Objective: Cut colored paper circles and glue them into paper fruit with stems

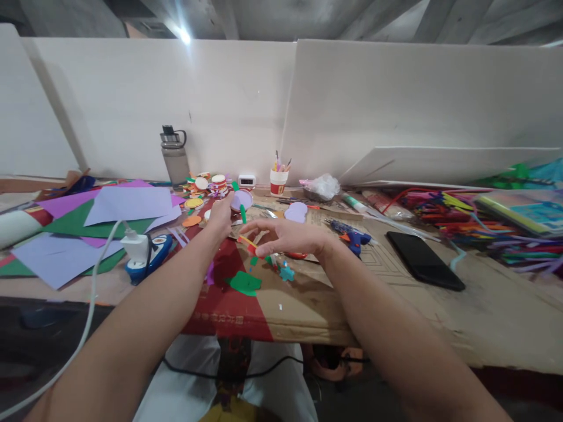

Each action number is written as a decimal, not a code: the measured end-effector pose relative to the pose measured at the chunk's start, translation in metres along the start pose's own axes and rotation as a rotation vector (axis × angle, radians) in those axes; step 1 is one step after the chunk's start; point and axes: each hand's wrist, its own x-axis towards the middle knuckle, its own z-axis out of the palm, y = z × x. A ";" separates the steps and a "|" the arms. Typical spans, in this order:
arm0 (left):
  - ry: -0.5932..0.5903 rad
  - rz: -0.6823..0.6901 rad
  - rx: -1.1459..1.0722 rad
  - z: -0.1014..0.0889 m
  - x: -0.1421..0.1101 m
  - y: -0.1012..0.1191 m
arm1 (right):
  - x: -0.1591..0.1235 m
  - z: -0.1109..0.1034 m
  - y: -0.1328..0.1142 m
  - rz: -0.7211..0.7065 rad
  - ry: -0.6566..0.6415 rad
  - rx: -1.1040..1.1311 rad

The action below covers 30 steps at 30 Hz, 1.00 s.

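Centrally in the head camera's view, two bare hands reach over a cardboard-covered table (497, 316). The left hand (222, 212), just left of center, is at the edge of a round lavender piece (241, 200) with green strips above and below it; whether the fingers are closed on it cannot be told. The right hand (290, 235), at center, is palm down with curled fingers, the thumb apart from the forefinger. A thin yellow-and-red strip (249, 241) lies at its fingertips; whether it is gripped is unclear. Below the hands are a green piece (246, 283) and a small blue flower shape (287, 273). A scalloped lavender piece (296, 212) lies just above the right hand. Colored paper sheets (127, 205) fill the left of the frame, with a gray bottle (176, 161) upper left of center. Top center stands a paper cup (278, 183) of pencils. Right of center are a blue glue gun (356, 240) and a black phone (424, 261).
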 end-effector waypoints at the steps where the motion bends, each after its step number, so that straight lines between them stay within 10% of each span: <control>1: -0.002 0.009 0.004 0.000 -0.001 0.000 | 0.000 -0.001 0.001 0.001 0.020 0.028; 9: 0.004 0.049 0.024 0.003 -0.008 0.008 | -0.007 -0.007 0.000 0.012 0.234 0.171; 30: 0.008 0.028 -0.020 0.003 -0.005 0.012 | -0.002 0.017 -0.007 -0.086 -0.020 -0.555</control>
